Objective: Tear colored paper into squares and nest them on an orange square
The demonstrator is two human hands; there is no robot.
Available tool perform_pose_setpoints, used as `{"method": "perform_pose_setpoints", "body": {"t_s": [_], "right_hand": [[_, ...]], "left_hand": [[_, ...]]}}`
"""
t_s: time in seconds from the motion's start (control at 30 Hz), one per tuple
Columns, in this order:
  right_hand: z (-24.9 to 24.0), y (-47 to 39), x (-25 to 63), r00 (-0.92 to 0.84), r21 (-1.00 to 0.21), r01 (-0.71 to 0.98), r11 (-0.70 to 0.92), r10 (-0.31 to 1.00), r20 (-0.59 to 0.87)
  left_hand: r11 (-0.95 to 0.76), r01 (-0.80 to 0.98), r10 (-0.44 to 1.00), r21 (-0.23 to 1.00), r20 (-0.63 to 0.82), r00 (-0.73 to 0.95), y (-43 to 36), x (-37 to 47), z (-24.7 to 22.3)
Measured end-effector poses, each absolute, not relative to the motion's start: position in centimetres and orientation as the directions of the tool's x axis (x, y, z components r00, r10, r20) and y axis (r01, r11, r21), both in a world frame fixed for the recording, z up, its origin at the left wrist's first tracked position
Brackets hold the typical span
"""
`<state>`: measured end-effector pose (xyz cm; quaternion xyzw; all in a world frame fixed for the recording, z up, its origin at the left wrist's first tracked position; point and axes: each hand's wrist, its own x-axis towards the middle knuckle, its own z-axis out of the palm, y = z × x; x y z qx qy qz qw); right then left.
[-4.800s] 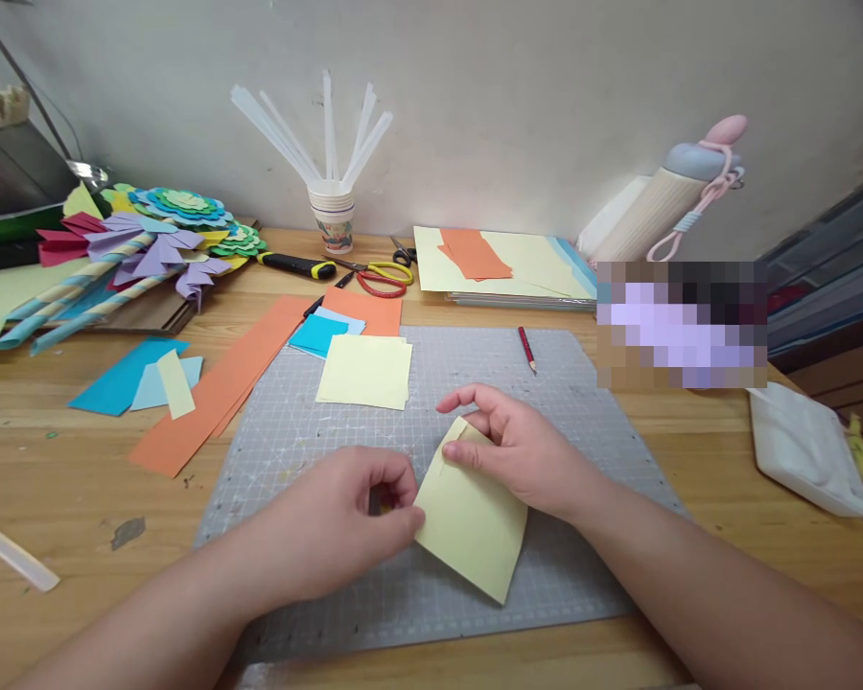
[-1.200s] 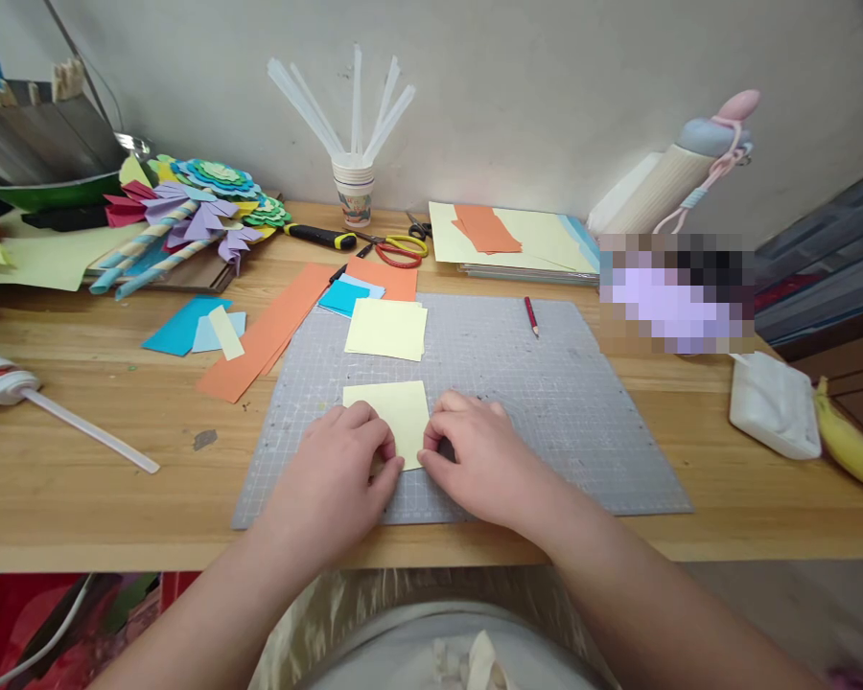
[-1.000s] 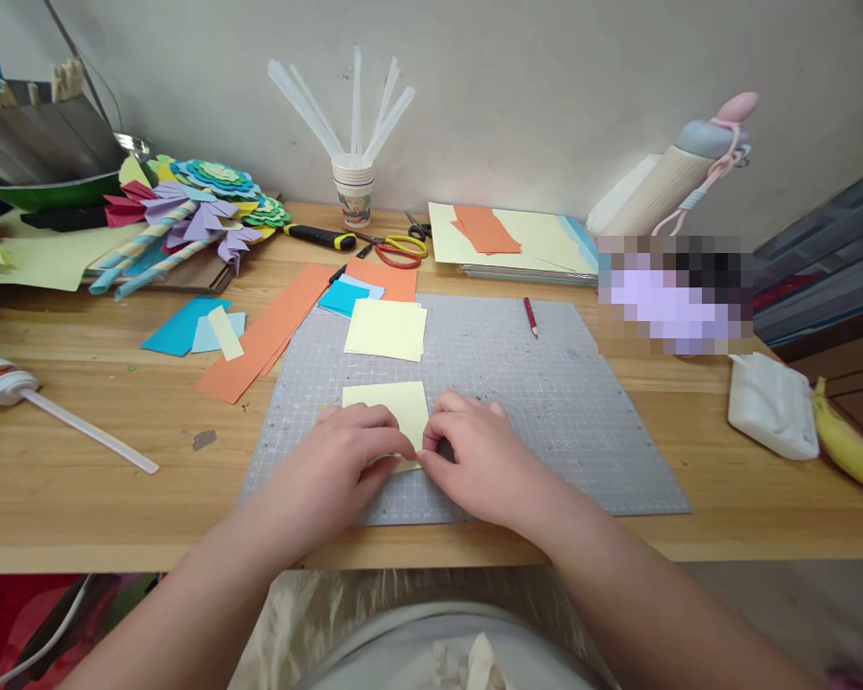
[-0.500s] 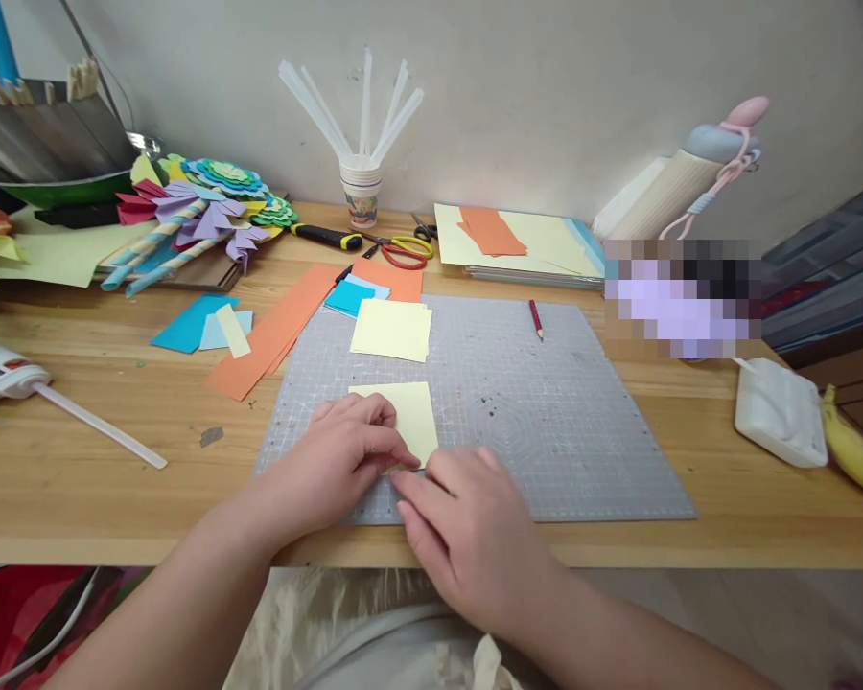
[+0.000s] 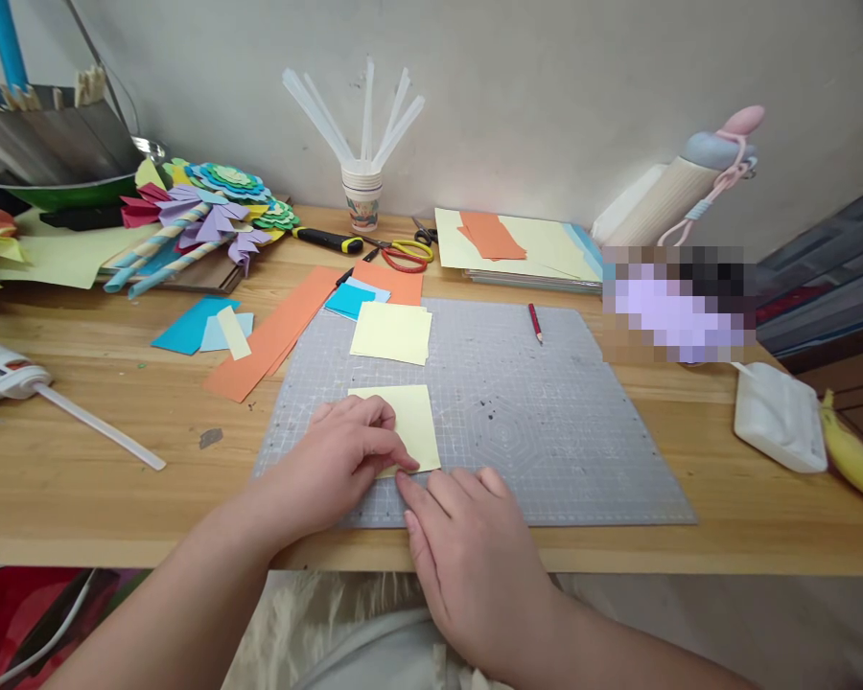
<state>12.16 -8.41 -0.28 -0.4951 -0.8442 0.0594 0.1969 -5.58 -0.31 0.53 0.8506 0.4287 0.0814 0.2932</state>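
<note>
A pale yellow paper square (image 5: 418,422) lies on the grey cutting mat (image 5: 568,431). My left hand (image 5: 345,450) rests over the paper's left part, fingers curled, fingertips pressing near its lower edge. Touching that same lower edge with the index fingertip is my right hand (image 5: 467,537), its other fingers bent on the mat. Part of the paper is hidden under my left hand. Just beyond lies a small stack of pale yellow squares (image 5: 392,333), beside blue paper pieces (image 5: 350,298).
Orange strips (image 5: 280,335) lie left of the mat, a glue gun (image 5: 0,374) farther left. A red pencil (image 5: 535,324) is on the mat. Behind stand scissors (image 5: 407,254), a paper cup (image 5: 362,196) and a paper stack (image 5: 547,249).
My right hand has moved slightly right and down, uncovering more of the paper's lower right corner. My left hand stays almost where it was.
</note>
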Motion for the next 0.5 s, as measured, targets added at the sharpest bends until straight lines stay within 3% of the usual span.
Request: {"method": "perform_pose_setpoints", "body": {"t_s": [0.2, 0.5], "right_hand": [[-0.3, -8.6, 13.2, -0.381, -0.345, 0.823, 0.452, 0.888, 0.256], [0.3, -8.6, 14.6, -0.344, -0.271, 0.877, 0.398, 0.912, 0.226]], "left_hand": [[-0.461, 0.683, 0.777, 0.567, -0.114, 0.619, -0.3, -5.5, 0.6], [-0.465, 0.676, 0.771, 0.572, -0.114, 0.627, -0.4, -5.6, 0.7]]}}
